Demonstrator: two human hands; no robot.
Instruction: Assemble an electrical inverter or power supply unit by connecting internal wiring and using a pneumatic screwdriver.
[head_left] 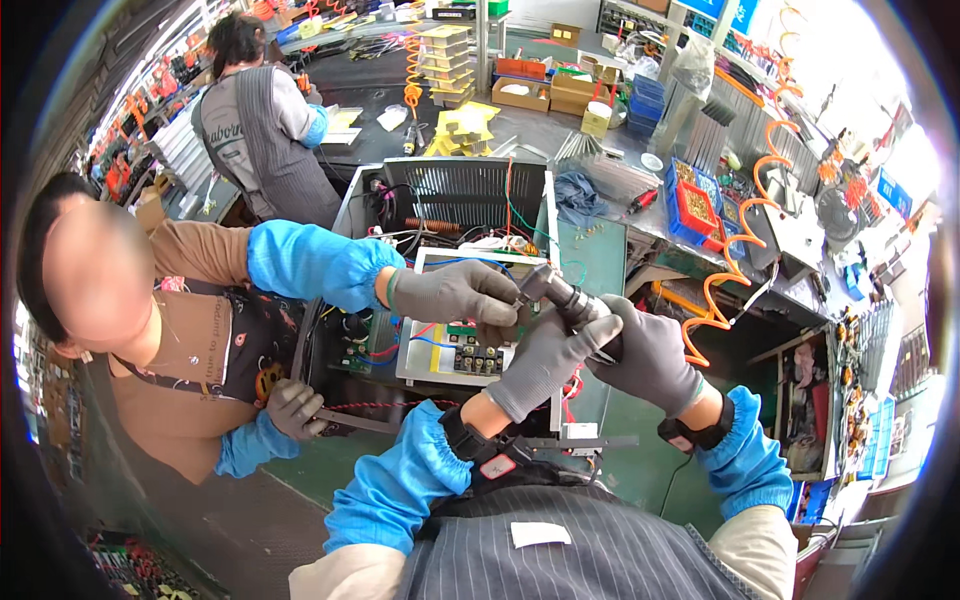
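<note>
Tool (572,300) in both curled hands (548,364), long axis diagonal, head seemingly toward upper left.

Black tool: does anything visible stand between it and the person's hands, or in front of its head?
Nothing visible separates the black tool from the gloved left hand and right hand: both hold it. Just left of its head, a co-worker's gloved hand is in the way; whether they touch is unclear.
</note>
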